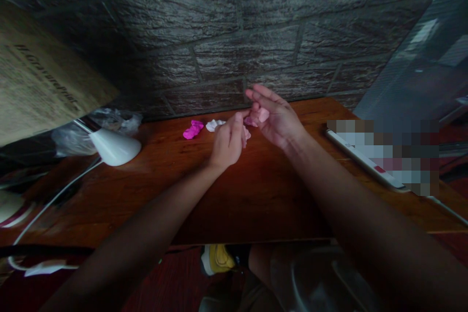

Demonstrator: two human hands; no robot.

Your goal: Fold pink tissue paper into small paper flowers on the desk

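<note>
My left hand [228,142] is closed above the wooden table, thumb up and fingers curled away from me, so what they hold, if anything, is hidden. A pale pink crumpled piece [247,133] shows just past its fingers; whether it is held or lying there I cannot tell. Beside it, my right hand [278,119] is turned palm inward with bent fingers around a small pale pink lump [263,114]. Behind the hands lie a darker pink piece [250,121], a white crumpled piece [214,125] and a bright magenta one [193,129].
The wooden table [146,195] meets a dark brick wall [219,24]. At left stand a white lamp [115,147] with its cord, a clear plastic bag [73,136] and a brown printed paper sheet [40,78]. A white-edged device [365,161], partly blurred out, lies at right.
</note>
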